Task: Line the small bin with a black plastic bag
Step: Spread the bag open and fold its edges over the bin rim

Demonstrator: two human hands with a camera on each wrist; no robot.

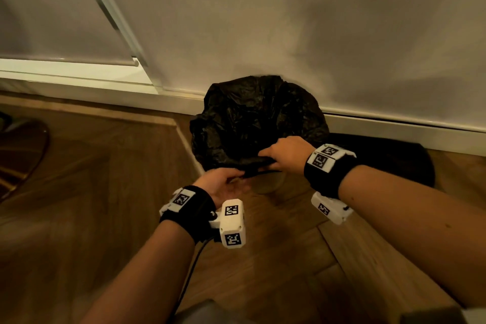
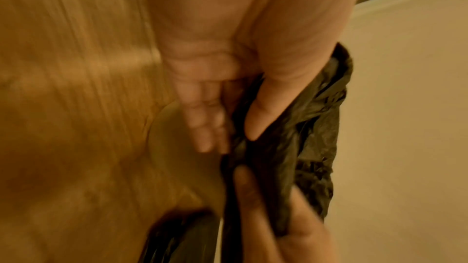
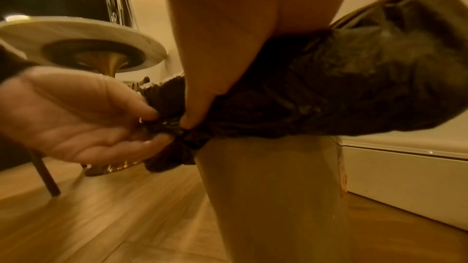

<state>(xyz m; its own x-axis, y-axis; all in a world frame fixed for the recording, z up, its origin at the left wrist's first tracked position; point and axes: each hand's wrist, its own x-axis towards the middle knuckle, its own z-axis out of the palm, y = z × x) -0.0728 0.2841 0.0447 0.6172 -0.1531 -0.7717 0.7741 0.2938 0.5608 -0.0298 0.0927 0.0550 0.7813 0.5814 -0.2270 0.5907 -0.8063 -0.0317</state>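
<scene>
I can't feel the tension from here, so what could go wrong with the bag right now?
1. Both hands, left hand and right hand, pinch the gathered slack of the black bag at the near rim; thin film pulled tight may tear.
2. The small bin stands free on the floor beside the wall, so a hard tug could tip or drag it.

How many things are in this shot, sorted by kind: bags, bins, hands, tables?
Black bags: 1, the bag over the bin's top
Bins: 1, the bin
Hands: 2, left hand and right hand, both pinching the bag's edge
Tables: 1, a round table
Total: 5
</scene>
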